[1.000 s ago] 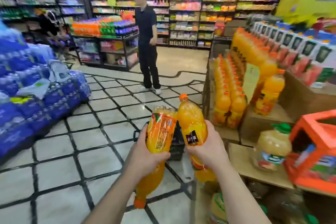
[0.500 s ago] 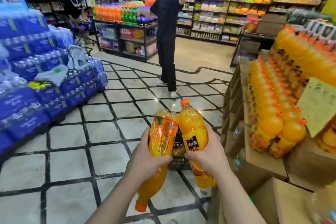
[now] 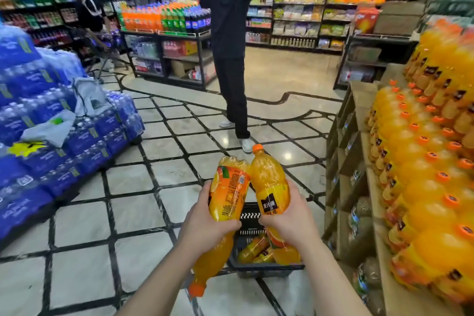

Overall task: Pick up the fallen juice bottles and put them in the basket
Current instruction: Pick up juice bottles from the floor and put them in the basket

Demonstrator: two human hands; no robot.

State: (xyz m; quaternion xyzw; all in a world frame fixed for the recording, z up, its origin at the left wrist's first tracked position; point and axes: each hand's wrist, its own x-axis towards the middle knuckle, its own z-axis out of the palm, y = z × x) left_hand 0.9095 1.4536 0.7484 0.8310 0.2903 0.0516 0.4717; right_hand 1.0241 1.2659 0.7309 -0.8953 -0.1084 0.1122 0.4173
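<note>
Holding two juice bottles above the basket (image 3: pixel 259 268)

Left hand (image 3: pixel 205 224) grips an upside-down bottle (image 3: pixel 227 195); right hand (image 3: pixel 287 223) grips an upright bottle (image 3: pixel 269 182); more bottles (image 3: pixel 252 249) lie inside the basket on the floor.

Two orange juice bottles, one cap-down (image 3: pixel 225 202), one cap-up (image 3: pixel 272 187), are held above a dark basket (image 3: pixel 266 268) containing more bottles (image 3: pixel 252 249).
</note>
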